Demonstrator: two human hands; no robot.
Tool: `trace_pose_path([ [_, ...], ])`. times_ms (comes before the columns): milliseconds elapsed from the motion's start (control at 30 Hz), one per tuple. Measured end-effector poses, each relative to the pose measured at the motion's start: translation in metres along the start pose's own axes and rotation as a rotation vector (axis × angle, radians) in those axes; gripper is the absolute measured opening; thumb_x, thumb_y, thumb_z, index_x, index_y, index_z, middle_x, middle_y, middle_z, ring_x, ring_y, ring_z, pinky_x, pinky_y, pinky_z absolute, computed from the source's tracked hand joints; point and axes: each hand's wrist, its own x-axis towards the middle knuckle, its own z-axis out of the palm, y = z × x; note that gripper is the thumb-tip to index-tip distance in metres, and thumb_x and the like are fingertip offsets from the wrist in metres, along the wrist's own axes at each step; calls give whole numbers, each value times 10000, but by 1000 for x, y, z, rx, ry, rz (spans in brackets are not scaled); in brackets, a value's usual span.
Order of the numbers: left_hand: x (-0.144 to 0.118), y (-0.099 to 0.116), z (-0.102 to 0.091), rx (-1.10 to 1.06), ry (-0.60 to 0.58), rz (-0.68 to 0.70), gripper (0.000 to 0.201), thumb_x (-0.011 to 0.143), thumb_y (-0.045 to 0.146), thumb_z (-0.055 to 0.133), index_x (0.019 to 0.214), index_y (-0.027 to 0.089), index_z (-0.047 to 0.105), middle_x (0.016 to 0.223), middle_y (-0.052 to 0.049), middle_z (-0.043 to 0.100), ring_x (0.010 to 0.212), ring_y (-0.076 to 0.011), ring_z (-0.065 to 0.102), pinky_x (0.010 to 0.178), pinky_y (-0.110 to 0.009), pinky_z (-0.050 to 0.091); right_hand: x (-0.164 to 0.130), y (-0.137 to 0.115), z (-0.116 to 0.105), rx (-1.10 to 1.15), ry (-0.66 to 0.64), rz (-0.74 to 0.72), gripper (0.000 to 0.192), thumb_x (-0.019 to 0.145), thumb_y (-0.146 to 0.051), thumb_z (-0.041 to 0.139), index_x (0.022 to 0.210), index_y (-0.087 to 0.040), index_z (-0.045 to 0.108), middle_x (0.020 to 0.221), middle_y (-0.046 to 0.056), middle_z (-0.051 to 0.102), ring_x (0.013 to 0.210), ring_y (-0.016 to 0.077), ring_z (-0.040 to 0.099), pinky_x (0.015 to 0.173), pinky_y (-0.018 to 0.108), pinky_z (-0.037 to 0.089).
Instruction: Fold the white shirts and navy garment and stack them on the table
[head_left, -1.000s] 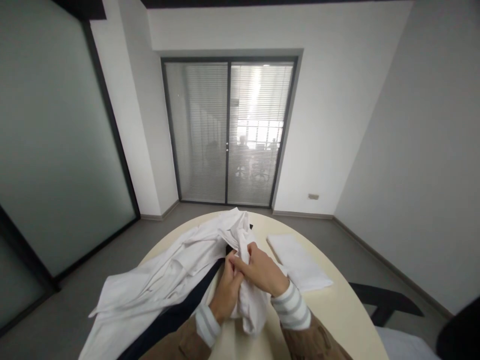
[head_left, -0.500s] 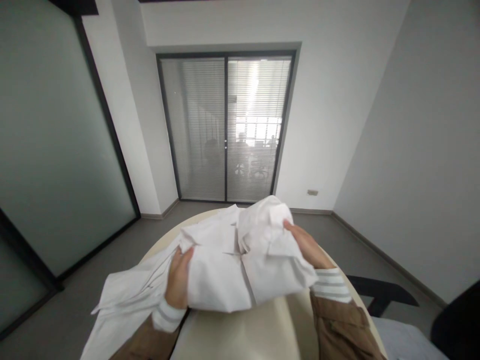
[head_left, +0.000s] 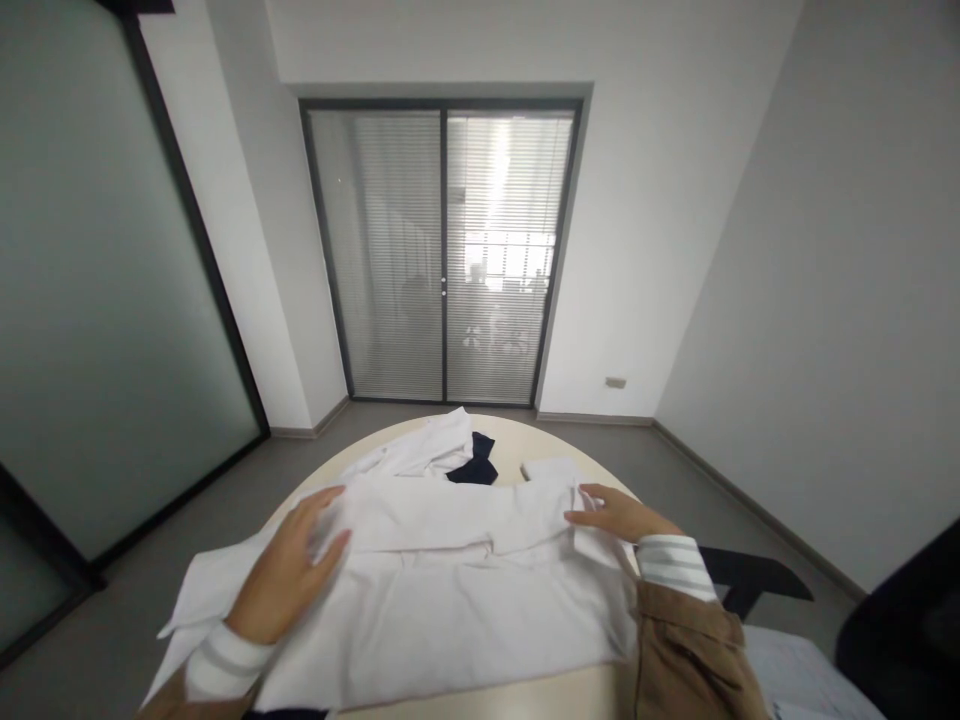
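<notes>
Fingers (head_left: 319, 520) of the left hand (head_left: 285, 570) lie spread flat on the white shirt (head_left: 450, 590), laid across the round table (head_left: 517, 440). Right hand (head_left: 615, 515) rests open-fingered at the shirt's right edge, and the shirt's left side overhangs the table rim.

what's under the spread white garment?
Under the spread white garment: the round cream table, more white cloth and a dark navy piece show past it. The rest is covered.

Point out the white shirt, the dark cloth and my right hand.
white shirt (head_left: 450, 590), head view, on the flat front panel.
dark cloth (head_left: 474, 468), head view, on its middle, beyond the shirt.
right hand (head_left: 619, 515), head view, on the back of the hand.
</notes>
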Motion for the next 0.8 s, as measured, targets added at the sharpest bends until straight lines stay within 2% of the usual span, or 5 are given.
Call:
trace_pose_path([
  [100,-1,4,35,211,-210,144,486,871,359,578,1338,226,556,1382,-106,567,1239,-297,536,1046,-477,450,8,2,15,-182,-19,61,800,494,-368,874,1248,-214,657,1340,130,621,1208,308,595,1017,381,457],
  [300,13,12,60,362,-245,140,272,929,278,471,995,194,720,1158,-109,689,1093,-299,597,917,-452,491,18,22,16,-295,92,148,165,642,-170,699,799,-183,750,936,138,756,974,305,701,808,349,510],
  [600,72,-16,-21,-208,499,-480,374,861,462,500,971,145,666,919,-47,707,879,-231,643,793,-318,497,3,11,-33,52,763,-39,412,896,-349,400,1166,-157,645,1136,162,707,1052,280,661,887,355,491],
  [700,92,-33,-37,-290,334,-563,380,794,457,540,955,137,667,886,-58,708,850,-241,642,752,-325,506,8,-2,-29,180,768,-111,427,894,-370,398,1168,-158,647,1163,145,701,1084,263,644,916,332,480],
  [800,88,-24,-32,-54,234,-388,316,759,410,552,924,158,649,927,-82,693,870,-251,638,802,-346,505,17,-1,-16,148,641,-39,440,919,-391,367,1126,-144,667,1147,164,703,1093,272,639,916,342,480],
])
